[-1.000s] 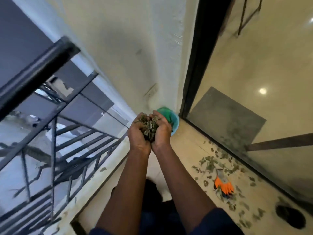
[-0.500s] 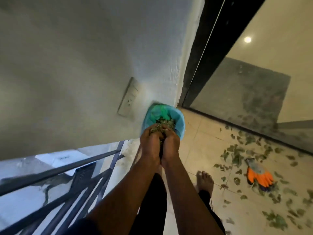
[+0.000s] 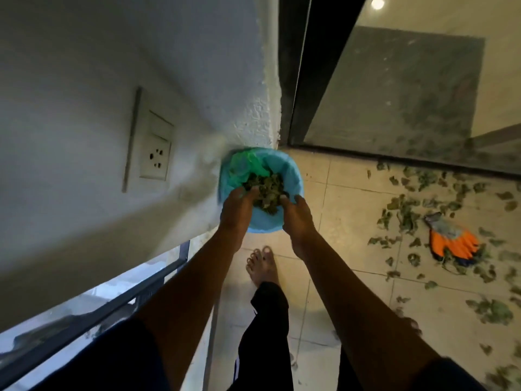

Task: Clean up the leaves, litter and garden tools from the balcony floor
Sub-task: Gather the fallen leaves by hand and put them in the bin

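Note:
A light blue bin (image 3: 265, 227) with a green liner (image 3: 242, 167) stands in the corner against the white wall. A heap of dry green leaves (image 3: 266, 190) lies inside it. My left hand (image 3: 238, 206) and my right hand (image 3: 298, 214) hang over the near rim, a little apart, with their fingertips dipping into the heap and the leaves loose between them. Several more leaves (image 3: 403, 213) are scattered over the tiled floor to the right. An orange and grey garden glove (image 3: 454, 244) lies among them.
A glass sliding door (image 3: 394, 94) with a dark frame closes off the far right side. A wall socket (image 3: 155, 153) sits to the left of the bin. The metal railing (image 3: 112, 309) runs along the lower left. My bare foot (image 3: 262, 266) stands just behind the bin.
Both hands carried a cupped bundle of leaves down to the bin, then parted over it. The leaves now lie in the bin.

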Demonstrator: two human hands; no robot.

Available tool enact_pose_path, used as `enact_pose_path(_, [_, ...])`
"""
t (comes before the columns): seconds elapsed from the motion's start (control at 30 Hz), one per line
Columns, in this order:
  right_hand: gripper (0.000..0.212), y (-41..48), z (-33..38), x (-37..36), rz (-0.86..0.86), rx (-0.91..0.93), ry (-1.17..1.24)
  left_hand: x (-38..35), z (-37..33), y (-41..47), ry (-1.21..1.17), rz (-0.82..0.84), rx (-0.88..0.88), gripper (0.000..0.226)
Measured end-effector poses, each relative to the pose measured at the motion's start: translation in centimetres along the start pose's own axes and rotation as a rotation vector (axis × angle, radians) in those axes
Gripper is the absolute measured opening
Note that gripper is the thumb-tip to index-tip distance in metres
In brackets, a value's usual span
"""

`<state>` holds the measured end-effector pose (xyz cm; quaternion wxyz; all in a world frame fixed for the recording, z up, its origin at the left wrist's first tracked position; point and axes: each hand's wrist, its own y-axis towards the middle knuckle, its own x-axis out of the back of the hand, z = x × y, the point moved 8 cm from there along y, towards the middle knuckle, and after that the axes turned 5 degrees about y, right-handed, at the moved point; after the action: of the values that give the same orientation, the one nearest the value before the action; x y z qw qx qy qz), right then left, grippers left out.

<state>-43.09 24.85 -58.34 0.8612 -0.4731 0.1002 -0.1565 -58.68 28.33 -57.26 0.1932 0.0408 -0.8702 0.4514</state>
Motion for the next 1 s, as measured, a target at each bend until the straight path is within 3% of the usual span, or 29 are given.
enact_pose_path(0.2, [0.058,-7.8,6.1,9.2,-0.127,0.342,-0.500,0.1,-7.8,-8.9,0.595,0.030,-0.435,0.056])
enact_pose_path(0.4, [0.061,-18.3,14.1,22.8,-0.270,0.563,-0.605,-5.7,-16.8,-22.7,0.719,0.105,-0.813,0.052])
enact_pose_path(0.53, [0.066,-25.8,17.4,34.1,-0.393,0.603,-0.552,-13.3,-21.4,-33.2,0.770,0.165,-0.971,0.066])
enact_pose_path(0.67, [0.063,-32.9,17.9,45.5,-0.507,0.604,-0.410,-23.0,-24.7,-44.2,0.805,0.301,-1.153,0.064])
enact_pose_path(0.87, [0.054,-42.0,13.7,62.4,-0.754,0.579,-0.209,-38.6,-26.0,-57.3,0.961,0.627,-1.438,0.073])
enact_pose_path(1.0, [0.053,-46.1,10.5,69.6,-0.920,0.517,-0.113,-45.9,-26.3,-63.8,1.097,0.734,-1.557,0.082])
